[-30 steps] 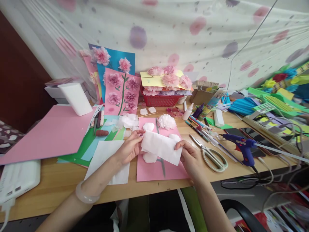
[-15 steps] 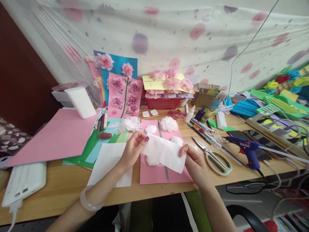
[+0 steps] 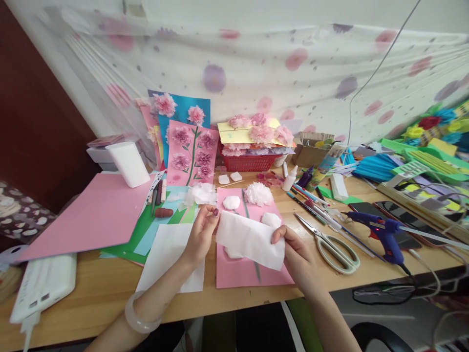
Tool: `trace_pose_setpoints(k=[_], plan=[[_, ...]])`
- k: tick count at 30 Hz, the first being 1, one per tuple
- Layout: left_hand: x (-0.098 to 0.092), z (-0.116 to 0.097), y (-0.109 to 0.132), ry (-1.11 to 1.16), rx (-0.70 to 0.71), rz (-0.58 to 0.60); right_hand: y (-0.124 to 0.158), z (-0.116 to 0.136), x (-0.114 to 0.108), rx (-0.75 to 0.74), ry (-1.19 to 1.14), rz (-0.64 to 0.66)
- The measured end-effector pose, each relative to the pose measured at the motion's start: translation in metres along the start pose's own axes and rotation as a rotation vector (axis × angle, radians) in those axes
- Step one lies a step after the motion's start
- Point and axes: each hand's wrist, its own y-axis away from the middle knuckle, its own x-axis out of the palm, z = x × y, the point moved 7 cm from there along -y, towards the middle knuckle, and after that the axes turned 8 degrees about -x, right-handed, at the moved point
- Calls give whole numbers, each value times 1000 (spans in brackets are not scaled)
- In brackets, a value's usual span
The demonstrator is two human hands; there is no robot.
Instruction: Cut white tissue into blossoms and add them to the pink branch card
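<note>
A white strip of tissue paper (image 3: 249, 240) is stretched out in front of me, tilted down toward the right. My left hand (image 3: 201, 235) pinches its upper left corner between thumb and curled fingers. At the right end, my right hand (image 3: 295, 252) grips the strip, thumb on top. Beneath it lies a pink card (image 3: 234, 278) with a dark green painted stem (image 3: 258, 272). On that card are a fluffy white paper flower (image 3: 259, 193) and flat white tissue pieces, one at the left (image 3: 231, 202) and one at the right (image 3: 271, 220). A third is partly covered by the strip.
White-handled scissors (image 3: 339, 254) and a blue glue gun (image 3: 381, 232) lie to the right, near pens and glue bottles (image 3: 290, 179). White paper (image 3: 170, 259) and a large pink sheet (image 3: 88, 210) are on the left. Behind stands a red basket (image 3: 249, 163) of paper flowers.
The whole view has shifted, so things appear slightly lower and further right. Both hands still hold the tissue strip, which hangs at a slightly flatter angle.
</note>
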Motion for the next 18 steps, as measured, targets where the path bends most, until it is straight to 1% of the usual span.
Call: trace_pose_setpoints(k=[2, 5, 8, 10, 14, 18], plan=[[1, -2, 1, 16, 6, 10, 0, 0, 1, 10, -12, 5], [6, -7, 5, 38, 32, 58, 1, 0, 2, 16, -29, 6], [10, -11, 8, 115, 60, 104, 2, 2, 3, 12, -35, -2], [11, -12, 8, 140, 63, 107, 3, 4, 3, 11, -32, -8], [13, -9, 6, 106, 47, 98, 2, 3, 4, 20, -59, -15], [10, -8, 2, 96, 83, 60, 1, -2, 5, 25, -101, -18]])
